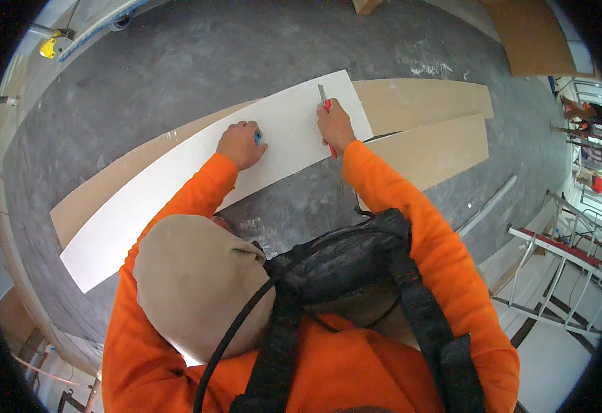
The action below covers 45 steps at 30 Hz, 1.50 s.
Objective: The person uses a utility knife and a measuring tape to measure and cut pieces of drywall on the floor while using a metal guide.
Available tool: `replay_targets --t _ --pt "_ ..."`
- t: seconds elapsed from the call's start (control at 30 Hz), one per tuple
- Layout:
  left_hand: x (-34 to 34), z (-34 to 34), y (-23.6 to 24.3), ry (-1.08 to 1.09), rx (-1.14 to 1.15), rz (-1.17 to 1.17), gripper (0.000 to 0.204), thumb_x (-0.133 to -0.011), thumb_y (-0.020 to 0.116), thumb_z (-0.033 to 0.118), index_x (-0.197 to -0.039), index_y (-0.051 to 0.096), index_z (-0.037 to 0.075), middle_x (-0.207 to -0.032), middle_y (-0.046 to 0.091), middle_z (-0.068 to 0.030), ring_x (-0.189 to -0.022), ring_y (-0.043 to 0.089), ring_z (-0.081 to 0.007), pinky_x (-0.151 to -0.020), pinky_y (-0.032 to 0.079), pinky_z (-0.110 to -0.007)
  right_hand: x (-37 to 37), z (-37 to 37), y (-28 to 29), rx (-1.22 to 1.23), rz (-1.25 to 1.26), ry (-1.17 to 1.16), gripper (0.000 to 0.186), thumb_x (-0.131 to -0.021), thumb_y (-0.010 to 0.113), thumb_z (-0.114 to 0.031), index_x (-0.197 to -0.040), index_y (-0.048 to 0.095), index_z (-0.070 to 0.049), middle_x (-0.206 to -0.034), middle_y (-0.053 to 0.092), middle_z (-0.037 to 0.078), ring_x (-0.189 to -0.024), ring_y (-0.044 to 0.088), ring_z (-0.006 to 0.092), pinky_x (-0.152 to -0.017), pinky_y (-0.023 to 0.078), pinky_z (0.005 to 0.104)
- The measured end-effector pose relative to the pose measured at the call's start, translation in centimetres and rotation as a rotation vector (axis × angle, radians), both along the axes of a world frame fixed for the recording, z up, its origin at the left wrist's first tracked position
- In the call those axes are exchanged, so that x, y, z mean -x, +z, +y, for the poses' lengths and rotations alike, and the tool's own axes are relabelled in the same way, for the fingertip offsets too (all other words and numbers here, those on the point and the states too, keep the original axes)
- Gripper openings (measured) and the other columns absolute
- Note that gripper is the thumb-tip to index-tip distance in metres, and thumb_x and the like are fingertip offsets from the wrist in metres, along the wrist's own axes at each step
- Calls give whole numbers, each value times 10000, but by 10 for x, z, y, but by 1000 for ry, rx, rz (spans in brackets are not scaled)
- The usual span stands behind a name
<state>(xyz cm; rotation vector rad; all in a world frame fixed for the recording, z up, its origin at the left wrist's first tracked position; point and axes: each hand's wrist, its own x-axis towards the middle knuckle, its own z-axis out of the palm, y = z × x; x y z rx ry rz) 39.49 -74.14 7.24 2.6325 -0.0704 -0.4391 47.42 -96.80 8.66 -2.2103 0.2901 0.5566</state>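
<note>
A long white rectangular board [197, 179] lies flat on the grey concrete floor [197, 62], running from the lower left up toward the middle, partly on top of a long tan board [108, 182] whose edge shows along its far side.

The person in orange sleeves bends over it. Their left hand [240, 143] is pressed down on the white board about midway along its visible length, fingers curled round a small blue object [258, 137]; what that object is, I cannot tell.

A little to the right, the right hand [335, 125] is clenched around a utility knife with a red handle and a grey blade [325, 110]. The blade points away from the person, and its tip sits on the white face close to the far edge, near the board's right end.

As I judge it, a crosswise cut is only just starting: the blade is at the far edge, no score line shows on the board nearer the body, and the piece is whole.

Further right, two more tan boards [425, 124] lie on the floor untouched, and an aluminium stepladder [562, 275] rests on its side at the far right.
</note>
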Motion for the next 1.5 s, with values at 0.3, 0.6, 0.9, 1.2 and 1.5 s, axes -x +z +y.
replay_targets --t 0.3,0.6,0.9,1.2,1.5 --pt "4 -1 5 100 141 95 585 -754 738 314 -1238 513 72 -1067 646 -196 -1033 584 -386 -881 483 -454 11 18 -19 -469 232 -108 241 -922 539 -261 -986 495 -33 -632 473 27 -480 490 152 -385 451 329" --pt "-24 -27 29 -133 -285 267 1077 -759 752 408 -1525 68 83 -1076 653 -190 -1020 620 -340 -861 499 -436 -8 17 -19 362 -258 440 250 -947 477 -191 -1088 456 15 -821 641 296 -789 639 465 -706 504 537" --pt "-32 -36 14 -196 -381 315 1115 -744 752 428 -1496 73 -39 -1032 667 -173 -952 648 -330 -821 511 -426 -20 30 -22 387 -252 502 229 -933 461 -155 -1062 469 34 -870 652 292 -830 657 440 -734 523 518" --pt "-32 -34 15 -192 -357 305 1097 -754 744 419 -1491 83 -54 -1014 668 -185 -931 651 -338 -818 511 -431 -21 41 -17 404 -159 436 243 -915 485 -138 -1087 471 34 -919 656 295 -884 660 428 -772 531 496" --pt "-33 -37 20 -197 -363 323 1119 -752 745 433 -1493 60 -50 -1067 656 -200 -966 645 -341 -838 507 -439 -24 34 -21 417 -156 453 267 -895 491 -123 -1101 456 44 -920 653 299 -890 657 433 -778 528 497"
